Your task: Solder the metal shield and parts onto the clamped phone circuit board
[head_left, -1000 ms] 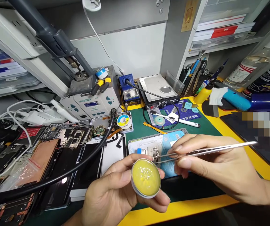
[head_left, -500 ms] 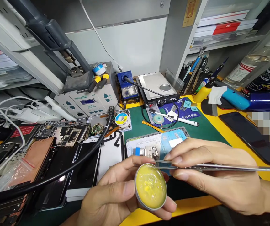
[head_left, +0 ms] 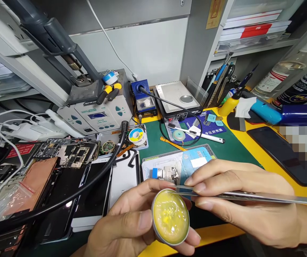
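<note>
Holding round tin (head_left: pixel 157 235) of yellow paste (head_left: pixel 170 216) in left hand (head_left: pixel 128 223), thumb at tin's 9 o'clock, paste facing camera. Right hand (head_left: pixel 239 184) pinches metal tweezers (head_left: pixel 249 196), tips at tin's 12-to-1 o'clock edge, contact unclear. From tin: small circuit board (head_left: pixel 174 174) 12 o'clock; solder spool (head_left: pixel 137 140) 11 o'clock, farther; dark phone (head_left: pixel 279 155) 2 o'clock.

Round tin (head_left: pixel 158 237) of glossy yellow paste (head_left: pixel 170 216), uncovered, tilted; silver tweezers (head_left: pixel 241 196) near-level, tips at tin's rim.
</note>
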Demonstrator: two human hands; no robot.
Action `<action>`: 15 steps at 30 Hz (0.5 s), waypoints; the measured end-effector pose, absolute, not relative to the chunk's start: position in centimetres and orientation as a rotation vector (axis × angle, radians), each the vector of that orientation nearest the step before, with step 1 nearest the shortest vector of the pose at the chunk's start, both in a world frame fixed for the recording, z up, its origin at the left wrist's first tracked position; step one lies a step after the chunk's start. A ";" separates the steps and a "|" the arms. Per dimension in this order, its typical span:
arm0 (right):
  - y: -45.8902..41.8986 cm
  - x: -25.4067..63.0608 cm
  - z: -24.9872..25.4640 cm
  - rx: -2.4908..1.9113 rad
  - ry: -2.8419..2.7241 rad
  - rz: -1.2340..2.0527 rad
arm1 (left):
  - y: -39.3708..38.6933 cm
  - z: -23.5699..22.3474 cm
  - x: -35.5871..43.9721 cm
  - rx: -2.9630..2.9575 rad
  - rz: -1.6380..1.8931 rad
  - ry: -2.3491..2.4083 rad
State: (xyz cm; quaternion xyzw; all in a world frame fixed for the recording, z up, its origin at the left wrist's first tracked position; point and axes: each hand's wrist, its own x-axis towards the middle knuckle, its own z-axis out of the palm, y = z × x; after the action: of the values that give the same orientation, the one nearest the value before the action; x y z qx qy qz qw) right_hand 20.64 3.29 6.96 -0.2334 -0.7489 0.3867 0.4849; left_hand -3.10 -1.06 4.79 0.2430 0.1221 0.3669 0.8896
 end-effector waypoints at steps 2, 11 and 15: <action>3.3 20.6 7.0 -0.570 -1.831 0.941 | -1.0 4.9 -3.2 0.503 0.744 0.272; 3.4 20.6 7.2 -0.537 -1.894 0.903 | -0.9 5.4 -3.5 0.482 0.703 0.319; 3.5 20.9 7.5 -0.525 -1.950 0.890 | -0.8 5.3 -3.5 0.492 0.697 0.316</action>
State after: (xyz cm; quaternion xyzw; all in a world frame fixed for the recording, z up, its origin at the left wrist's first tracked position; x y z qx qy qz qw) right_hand 20.86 3.47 7.54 -0.2125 -0.7888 0.3601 0.4505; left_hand -3.47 -0.84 5.32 0.2378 0.1526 0.3368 0.8982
